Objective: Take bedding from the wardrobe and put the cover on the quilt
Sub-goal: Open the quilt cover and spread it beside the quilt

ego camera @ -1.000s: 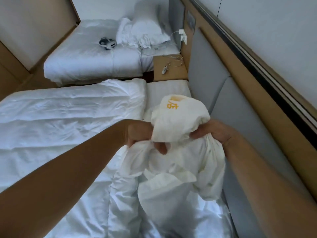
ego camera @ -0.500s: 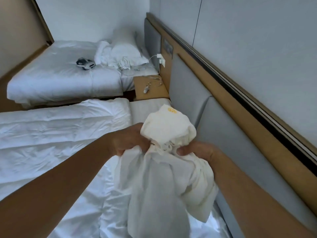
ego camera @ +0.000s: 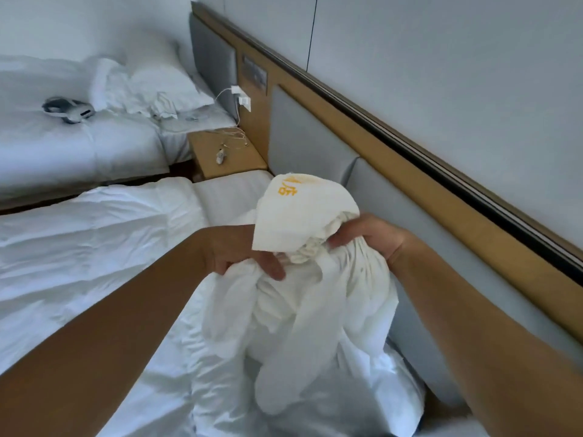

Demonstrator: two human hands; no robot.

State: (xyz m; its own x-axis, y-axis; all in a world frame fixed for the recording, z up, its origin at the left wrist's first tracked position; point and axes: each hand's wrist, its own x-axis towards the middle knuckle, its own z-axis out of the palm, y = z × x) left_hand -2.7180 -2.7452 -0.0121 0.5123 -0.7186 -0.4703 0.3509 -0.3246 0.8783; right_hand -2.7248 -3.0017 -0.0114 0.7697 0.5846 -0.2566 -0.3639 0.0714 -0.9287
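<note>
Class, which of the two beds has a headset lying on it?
The far bed: the headset lies on it. The near bed carries the quilt.

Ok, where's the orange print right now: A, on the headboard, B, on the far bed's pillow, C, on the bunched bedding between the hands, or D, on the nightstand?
C: the orange print tops the bunched white bedding that the left hand and right hand grip.
</note>
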